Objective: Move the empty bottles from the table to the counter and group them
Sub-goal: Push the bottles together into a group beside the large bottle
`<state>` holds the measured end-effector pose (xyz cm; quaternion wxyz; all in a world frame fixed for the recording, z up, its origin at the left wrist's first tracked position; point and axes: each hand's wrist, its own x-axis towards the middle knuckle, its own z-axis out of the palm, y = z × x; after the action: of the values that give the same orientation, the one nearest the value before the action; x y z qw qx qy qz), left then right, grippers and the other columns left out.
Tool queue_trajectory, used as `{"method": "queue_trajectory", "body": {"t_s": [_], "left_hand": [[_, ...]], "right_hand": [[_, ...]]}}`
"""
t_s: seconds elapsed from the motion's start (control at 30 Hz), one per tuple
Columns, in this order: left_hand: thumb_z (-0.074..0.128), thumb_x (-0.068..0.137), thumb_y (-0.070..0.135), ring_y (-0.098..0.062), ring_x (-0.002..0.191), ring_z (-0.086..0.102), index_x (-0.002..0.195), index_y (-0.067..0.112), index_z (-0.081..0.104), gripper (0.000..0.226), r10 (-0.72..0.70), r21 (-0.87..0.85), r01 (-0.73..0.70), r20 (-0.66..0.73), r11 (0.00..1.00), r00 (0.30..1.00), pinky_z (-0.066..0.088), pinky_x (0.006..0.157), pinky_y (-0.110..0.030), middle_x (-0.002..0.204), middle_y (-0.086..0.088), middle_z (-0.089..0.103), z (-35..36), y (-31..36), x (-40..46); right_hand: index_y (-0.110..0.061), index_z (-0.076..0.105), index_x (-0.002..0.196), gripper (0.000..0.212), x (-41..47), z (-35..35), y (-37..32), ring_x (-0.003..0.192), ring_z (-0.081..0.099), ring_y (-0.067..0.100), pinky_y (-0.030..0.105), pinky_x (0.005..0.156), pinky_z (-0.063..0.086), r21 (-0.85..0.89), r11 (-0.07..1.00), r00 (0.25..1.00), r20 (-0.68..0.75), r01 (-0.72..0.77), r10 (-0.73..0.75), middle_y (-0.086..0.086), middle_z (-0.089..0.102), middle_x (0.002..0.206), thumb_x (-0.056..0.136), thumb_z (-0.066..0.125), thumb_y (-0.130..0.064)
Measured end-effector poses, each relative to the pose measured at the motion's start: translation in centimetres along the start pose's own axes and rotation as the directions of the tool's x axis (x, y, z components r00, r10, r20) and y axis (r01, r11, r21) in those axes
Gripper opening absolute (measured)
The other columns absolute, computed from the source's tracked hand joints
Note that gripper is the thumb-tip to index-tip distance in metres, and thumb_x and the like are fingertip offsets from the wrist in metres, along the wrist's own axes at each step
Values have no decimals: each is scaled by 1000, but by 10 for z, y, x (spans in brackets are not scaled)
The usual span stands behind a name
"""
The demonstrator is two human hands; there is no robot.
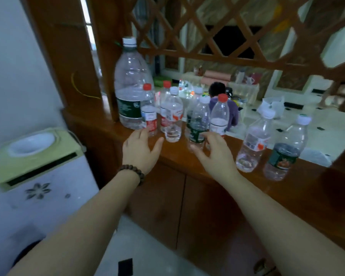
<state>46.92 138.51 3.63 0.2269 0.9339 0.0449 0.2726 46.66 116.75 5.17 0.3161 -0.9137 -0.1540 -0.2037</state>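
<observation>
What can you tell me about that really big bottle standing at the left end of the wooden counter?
The big bottle is clear, ribbed plastic with a white screw cap and a dark green label band low on its body. It looks empty, stands upright on the wooden counter, close against the wooden post behind it, and towers over the small bottles. A small red-capped bottle stands right in front of its lower right side; whether they touch is unclear. Neither hand touches it.

Home: wooden lattice screen (217, 26), cabinet (187, 206)
</observation>
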Motion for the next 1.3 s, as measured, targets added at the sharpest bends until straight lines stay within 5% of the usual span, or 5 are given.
{"method": "queue_trajectory", "body": {"t_s": [0.43, 0.63, 0.93, 1.17, 1.3], "left_hand": [[50, 88, 59, -19, 131, 41, 144, 19, 35, 71, -50, 9, 51, -69, 999, 996, 31, 109, -43, 142, -2, 47, -29, -63, 97], [60, 83, 56, -19, 130, 43, 147, 19, 29, 79, 46, -87, -48, -29, 995, 999, 41, 105, -40, 146, -3, 41, -12, -66, 169], [73, 74, 50, -17, 111, 57, 136, 21, 35, 78, -45, -175, 62, 95, 983, 994, 51, 84, -29, 133, 1, 50, 57, -64, 196], [78, 72, 39, -11, 96, 62, 125, 26, 42, 65, -107, -250, 137, 128, 958, 986, 57, 79, -35, 114, 7, 62, 74, -63, 202], [78, 71, 40, -10, 105, 58, 129, 26, 42, 70, -115, -264, 132, 78, 956, 990, 56, 85, -36, 123, 7, 56, 80, -65, 205]], "right_hand": [[-10, 58, 122, 36, 192, 14, -67, 118, 51, 25, 30, 94, 36, -78, 974, 971, 125, 215, -204, 9, 58, 127, 93, 57, -32], [-16, 53, 132, 50, 284, 19, -66, 120, 52, 25, 31, 95, 39, -197, 962, 955, 265, 187, -131, 10, 54, 135, 87, 65, -34], [-19, 47, 136, 60, 345, 45, -39, 99, 54, 18, 27, 85, 43, -319, 880, 754, 653, 352, -65, 7, 56, 130, 83, 70, -33], [-20, 60, 116, 36, 369, 62, -24, 68, 52, 7, 29, 76, 47, -244, 848, 696, 693, 470, -187, 3, 63, 109, 83, 71, -30], [-22, 60, 117, 38, 383, 74, -24, 88, 56, 19, 34, 86, 49, -219, 836, 690, 685, 502, -235, 3, 62, 110, 82, 71, -32]]}}
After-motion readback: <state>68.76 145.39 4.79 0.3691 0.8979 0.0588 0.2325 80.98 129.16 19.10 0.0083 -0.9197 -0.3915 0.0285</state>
